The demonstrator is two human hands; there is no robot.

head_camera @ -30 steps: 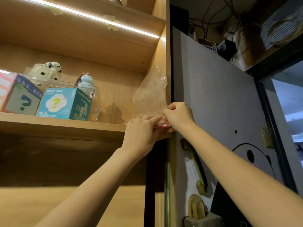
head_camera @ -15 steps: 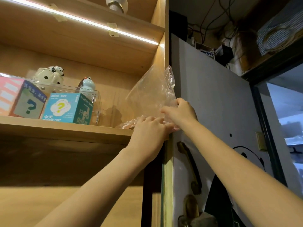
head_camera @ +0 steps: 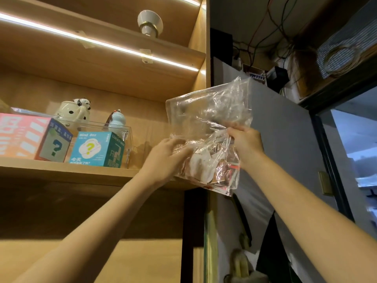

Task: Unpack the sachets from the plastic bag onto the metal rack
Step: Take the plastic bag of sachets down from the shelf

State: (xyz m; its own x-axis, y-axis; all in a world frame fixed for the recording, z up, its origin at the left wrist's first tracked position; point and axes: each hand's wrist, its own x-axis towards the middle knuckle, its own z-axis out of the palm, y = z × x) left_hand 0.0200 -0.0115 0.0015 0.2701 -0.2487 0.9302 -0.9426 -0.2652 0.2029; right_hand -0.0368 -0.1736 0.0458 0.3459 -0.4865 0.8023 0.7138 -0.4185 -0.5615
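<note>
A clear crinkled plastic bag (head_camera: 206,111) is held up in the air just off the right end of a wooden shelf (head_camera: 67,170). Several sachets (head_camera: 204,166), whitish and pinkish-red, lie bunched in its lower part. My left hand (head_camera: 163,160) grips the bag's lower left side against the sachets. My right hand (head_camera: 247,142) pinches the bag's right side at mid height. No metal rack shows in this view.
On the shelf stand a pink box (head_camera: 24,137) and a teal "Blind Box" carton (head_camera: 98,149) in front of a clear acrylic case with ceramic figures (head_camera: 74,111). A grey panel (head_camera: 285,139) rises at right, with cables above it.
Both hands have lifted the bag off the shelf edge and drawn it toward me and to the right. The sachets inside now show.
</note>
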